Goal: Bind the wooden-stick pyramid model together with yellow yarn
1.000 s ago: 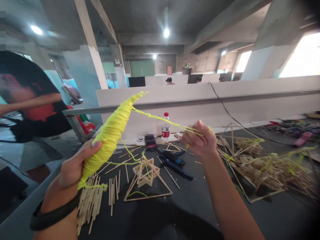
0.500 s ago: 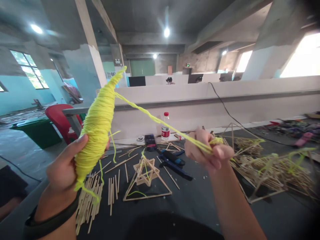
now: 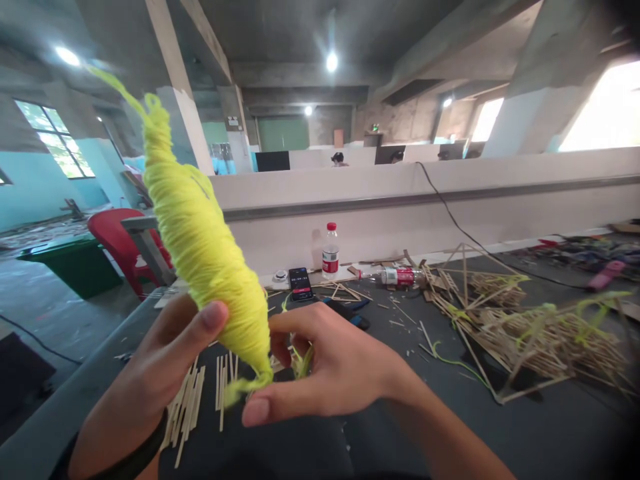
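A thick spindle-shaped skein of neon-yellow yarn (image 3: 203, 233) leans to the left in front of me, a loose end rising from its top. My left hand (image 3: 167, 350) is wrapped round its lower left side, thumb on the yarn. My right hand (image 3: 325, 363) is at the skein's lower tip, thumb and forefinger spread around the short tail there. Yellow strands (image 3: 303, 363) show inside its curled fingers; where they lead is hidden. Beneath the hands lie loose thin wooden sticks (image 3: 187, 407); the stick pyramid is mostly covered by my right hand.
Behind stand a red-capped bottle (image 3: 331, 253) and a phone (image 3: 301, 283); another bottle (image 3: 397, 277) lies on its side. Dark-handled pliers (image 3: 355, 317) are partly hidden. At right are stick frames and a stick heap (image 3: 540, 340). A white partition (image 3: 450, 180) backs the table.
The skein has swung from leaning right to leaning left. My right hand has come from the far right to its lower end, and the taut strand between the hands no longer shows.
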Demonstrator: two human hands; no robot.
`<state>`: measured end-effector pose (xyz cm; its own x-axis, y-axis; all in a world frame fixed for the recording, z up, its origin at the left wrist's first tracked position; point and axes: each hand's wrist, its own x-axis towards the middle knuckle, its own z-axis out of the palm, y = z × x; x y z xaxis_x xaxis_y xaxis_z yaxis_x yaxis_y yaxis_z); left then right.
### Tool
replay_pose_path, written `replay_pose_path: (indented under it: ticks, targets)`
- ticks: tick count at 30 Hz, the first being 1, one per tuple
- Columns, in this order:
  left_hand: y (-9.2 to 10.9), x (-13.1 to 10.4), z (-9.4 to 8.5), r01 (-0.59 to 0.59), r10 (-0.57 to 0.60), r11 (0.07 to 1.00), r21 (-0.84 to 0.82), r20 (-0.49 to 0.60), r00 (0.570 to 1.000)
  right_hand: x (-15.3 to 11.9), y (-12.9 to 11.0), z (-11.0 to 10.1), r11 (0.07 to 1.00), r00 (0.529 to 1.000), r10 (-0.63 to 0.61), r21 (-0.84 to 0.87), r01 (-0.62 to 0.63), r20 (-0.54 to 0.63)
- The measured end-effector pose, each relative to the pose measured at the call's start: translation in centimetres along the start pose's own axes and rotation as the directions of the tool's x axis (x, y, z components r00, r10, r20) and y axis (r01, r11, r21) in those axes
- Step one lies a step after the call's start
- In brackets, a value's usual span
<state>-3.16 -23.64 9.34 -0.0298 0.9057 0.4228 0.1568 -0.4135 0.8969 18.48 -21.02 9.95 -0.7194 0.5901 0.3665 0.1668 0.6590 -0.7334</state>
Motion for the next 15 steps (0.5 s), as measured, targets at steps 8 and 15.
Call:
replay_pose_path:
  ticks: [8, 15]
  targets:
    - [0.8, 1.3, 1.3, -0.147, 0.101, 0.972, 0.185, 0.239, 0.966, 0.5, 1.0, 1.2, 0.984, 0.988, 0.044, 0.18, -0.017, -0.149]
    - [0.8, 1.7, 0.8, -0.195, 0.126, 0.951, 0.242, 0.272, 0.954, 0.4, 1.9, 0.4, 0.962, 0.987, 0.056, 0.272, -0.014, -0.149]
